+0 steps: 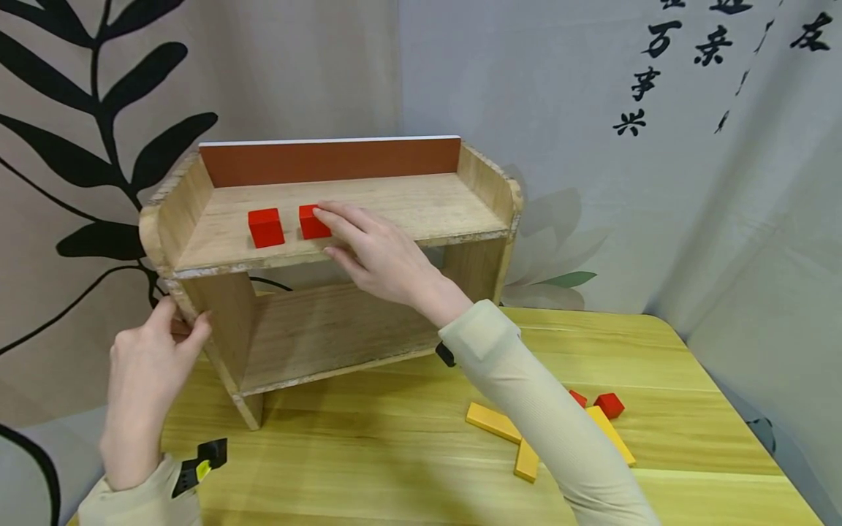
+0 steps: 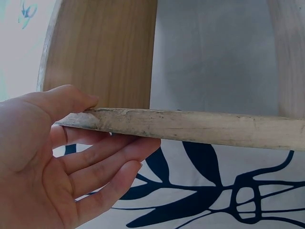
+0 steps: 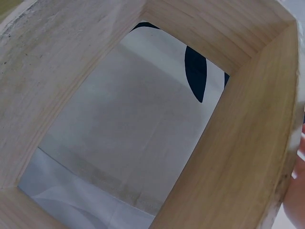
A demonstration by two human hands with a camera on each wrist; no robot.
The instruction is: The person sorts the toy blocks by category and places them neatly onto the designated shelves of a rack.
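A wooden two-level shelf (image 1: 342,259) stands on the table. My left hand (image 1: 148,372) grips its left side panel; in the left wrist view, the left hand (image 2: 71,162) has its thumb on one face of the panel edge (image 2: 200,126) and its fingers on the other. My right hand (image 1: 388,256) reaches over the top board, with fairly straight fingertips touching the right part of a red cube (image 1: 312,222). The thumb lies lower, apart from the cube. Left of it sits another red cube (image 1: 266,228). Only part of the right hand (image 3: 295,186) shows in the right wrist view.
On the yellow wood-grain table (image 1: 368,453), yellow bars (image 1: 493,422) and red blocks (image 1: 609,405) lie at the right, partly behind my right sleeve (image 1: 546,409). A brown back strip (image 1: 335,162) closes the shelf's top rear. A curtain (image 1: 559,146) hangs behind.
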